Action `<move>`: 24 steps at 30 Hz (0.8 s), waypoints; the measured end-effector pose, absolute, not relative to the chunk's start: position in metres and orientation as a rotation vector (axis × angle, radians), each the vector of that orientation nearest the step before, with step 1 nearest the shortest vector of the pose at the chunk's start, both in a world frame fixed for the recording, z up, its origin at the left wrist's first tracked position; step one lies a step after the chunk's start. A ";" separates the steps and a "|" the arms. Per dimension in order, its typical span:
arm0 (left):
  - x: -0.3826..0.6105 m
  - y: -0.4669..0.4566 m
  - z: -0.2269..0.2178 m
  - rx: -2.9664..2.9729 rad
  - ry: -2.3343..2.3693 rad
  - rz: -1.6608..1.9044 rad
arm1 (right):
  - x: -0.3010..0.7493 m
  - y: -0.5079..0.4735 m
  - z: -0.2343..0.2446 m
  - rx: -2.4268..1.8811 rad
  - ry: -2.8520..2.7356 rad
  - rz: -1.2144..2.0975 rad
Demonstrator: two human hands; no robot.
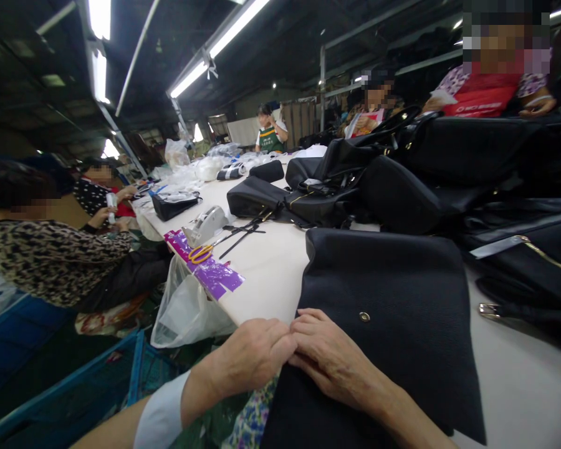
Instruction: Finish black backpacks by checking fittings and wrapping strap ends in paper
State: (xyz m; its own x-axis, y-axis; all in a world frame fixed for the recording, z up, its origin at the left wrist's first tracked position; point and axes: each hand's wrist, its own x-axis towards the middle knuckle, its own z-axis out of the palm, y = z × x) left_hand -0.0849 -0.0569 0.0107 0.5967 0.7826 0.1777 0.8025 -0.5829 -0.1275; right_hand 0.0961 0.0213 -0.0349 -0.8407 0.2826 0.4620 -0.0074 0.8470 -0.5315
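Note:
A black leather-look bag (393, 280) lies before me at the table's near edge, a small round gold-coloured metal fitting (364, 317) on its front. At its left side my two hands meet, fingertips together. My left hand (257, 349) is closed, its fingers pressed together beside the bag's edge; whatever they pinch is hidden. My right hand (330, 355) lies over that edge, fingers curled and closed on the bag. The bag's lower part hangs toward my lap.
Black bags (402, 187) are piled at the right and back. Left of the bag are yellow-handled scissors (200, 254), purple tape strips (215, 274), a tape dispenser (208, 223) and black straps (243, 239). A clear plastic bag (187, 305) hangs from the table edge above blue crates (98, 380). Several people sit or stand around.

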 end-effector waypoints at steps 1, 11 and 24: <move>-0.088 -0.054 0.015 -2.612 -1.410 -0.190 | 0.096 0.022 -0.034 -0.195 -2.470 0.729; -0.091 -0.082 0.021 -2.315 -2.438 -1.183 | 0.093 0.017 -0.035 -0.242 -2.324 0.604; -0.059 -0.088 -0.014 -1.975 -2.228 -1.351 | 0.086 0.010 -0.043 -0.254 -2.224 0.253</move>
